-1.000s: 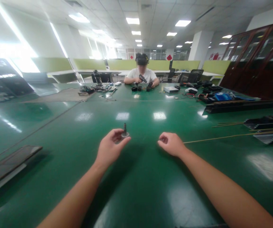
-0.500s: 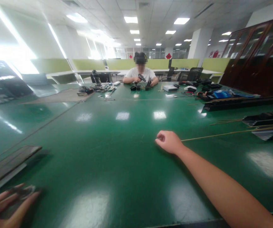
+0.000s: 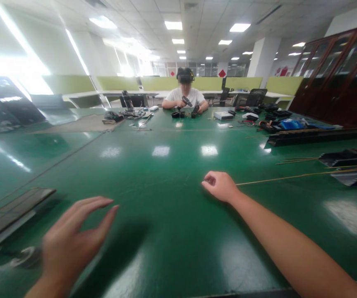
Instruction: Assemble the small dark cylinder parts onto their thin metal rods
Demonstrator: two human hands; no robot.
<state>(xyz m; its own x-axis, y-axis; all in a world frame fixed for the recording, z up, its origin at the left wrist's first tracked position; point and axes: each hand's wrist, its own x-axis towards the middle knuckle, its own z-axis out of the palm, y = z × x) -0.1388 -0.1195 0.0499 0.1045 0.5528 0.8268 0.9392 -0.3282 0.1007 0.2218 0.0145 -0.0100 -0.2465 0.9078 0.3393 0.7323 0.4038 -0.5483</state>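
Observation:
My left hand [image 3: 73,236] hovers low over the green table [image 3: 172,194] at the lower left. Its fingers are stretched out with nothing in them, and it is smeared by motion. Just left of it, a small grey blurred part [image 3: 26,256] lies on the table near the front edge. My right hand [image 3: 220,186] rests on the table right of centre, its fingers pinched on the near end of a thin brass rod [image 3: 290,177] that runs off to the right.
A flat dark panel [image 3: 10,211] lies at the left edge. Long black trays [image 3: 348,157] and more thin rods lie at the right. Across the table a person [image 3: 185,97] handles a tool among small black parts, with boxes and cables [image 3: 274,122] nearby.
My left hand held a small grey part with a stem at the table's middle, swung down to the lower left, and now rises from there with nothing in it. My right hand has stayed put.

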